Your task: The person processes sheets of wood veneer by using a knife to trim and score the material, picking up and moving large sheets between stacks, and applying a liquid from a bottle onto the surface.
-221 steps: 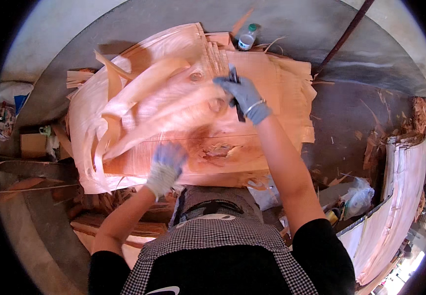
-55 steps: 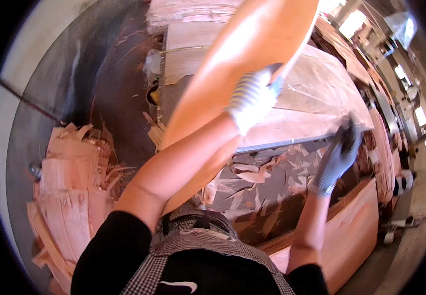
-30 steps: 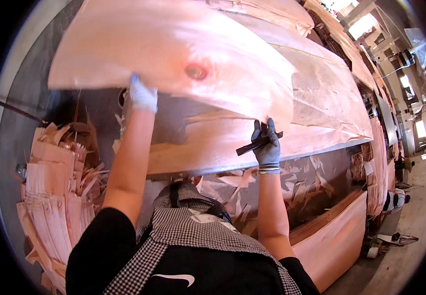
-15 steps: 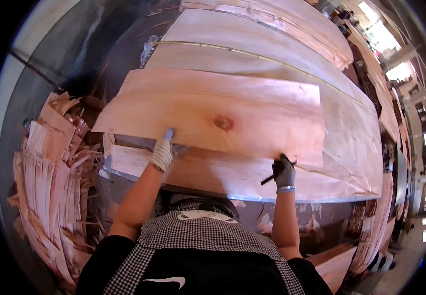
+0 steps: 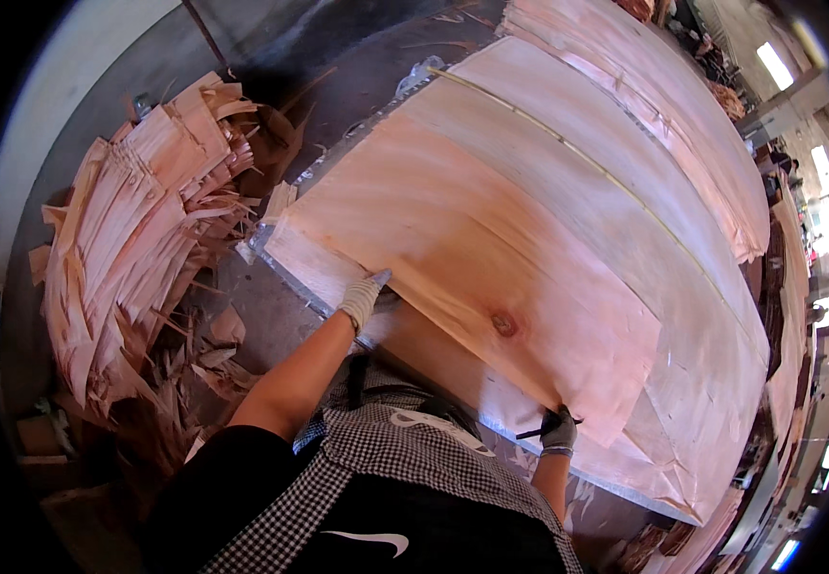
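Observation:
A thin pinkish wood veneer sheet point(image 5: 434, 215) with a dark round knot point(image 5: 503, 324) spreads across the covered worktable in front of me. My left hand point(image 5: 364, 297), in a pale glove with grey fingertips, pinches its near edge left of the knot. At the near right part of that edge, my right hand point(image 5: 559, 431), in a dark grey glove, grips the sheet. A slim black tool point(image 5: 528, 435) sticks out leftward from my right hand; its kind cannot be made out. Both hands' thumbs are partly hidden.
Torn veneer strips point(image 5: 137, 230) form a big heap on the floor at left. A long thin yellowish strip point(image 5: 567, 143) crosses the table beyond the sheet. More veneer stacks point(image 5: 644, 86) lie at the far side. Crumpled clear plastic point(image 5: 419, 75) hangs at the table's far left corner.
My view has turned, so the table now slants down to the right. The veneer sheet lies flatter over the table, its left end nearer the table's left edge. Both hands keep the near edge.

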Action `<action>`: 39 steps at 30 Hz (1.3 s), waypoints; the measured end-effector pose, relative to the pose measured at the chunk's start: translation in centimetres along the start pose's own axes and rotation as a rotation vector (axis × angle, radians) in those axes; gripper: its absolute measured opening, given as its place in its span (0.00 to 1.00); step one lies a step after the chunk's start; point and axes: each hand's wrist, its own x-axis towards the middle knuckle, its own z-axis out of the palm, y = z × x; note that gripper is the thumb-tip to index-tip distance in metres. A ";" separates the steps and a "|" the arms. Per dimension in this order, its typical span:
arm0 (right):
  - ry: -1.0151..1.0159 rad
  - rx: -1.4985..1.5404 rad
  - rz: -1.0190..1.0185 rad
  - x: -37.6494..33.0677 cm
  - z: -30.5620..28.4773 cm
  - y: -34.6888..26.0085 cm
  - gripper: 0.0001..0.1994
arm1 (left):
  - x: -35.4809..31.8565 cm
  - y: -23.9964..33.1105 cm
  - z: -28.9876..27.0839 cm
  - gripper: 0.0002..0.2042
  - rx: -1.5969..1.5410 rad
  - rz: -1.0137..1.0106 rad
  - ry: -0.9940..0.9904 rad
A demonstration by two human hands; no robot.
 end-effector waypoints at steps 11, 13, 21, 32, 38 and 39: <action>-0.066 -0.031 0.035 0.2 -1.6 0.6 0.13 | -2.1 0.0 -2.6 0.14 0.062 -0.035 0.162; -0.045 -0.038 0.032 0.8 -1.8 0.7 0.11 | -2.2 0.6 -2.8 0.15 0.026 -0.080 0.182; 0.007 -0.074 -0.025 -0.5 -1.4 1.7 0.12 | -0.3 0.0 -5.8 0.17 -0.014 -0.105 0.120; -0.181 -0.317 -0.099 -4.5 0.7 0.3 0.10 | -1.8 0.2 -4.9 0.19 0.086 0.079 0.041; 0.252 -0.654 -0.106 -6.7 -3.3 -3.0 0.12 | -2.9 2.1 -4.3 0.19 0.679 0.064 0.151; 0.251 -0.715 -0.121 -7.2 -2.1 -3.7 0.12 | -4.8 2.2 -2.4 0.19 0.831 0.258 0.160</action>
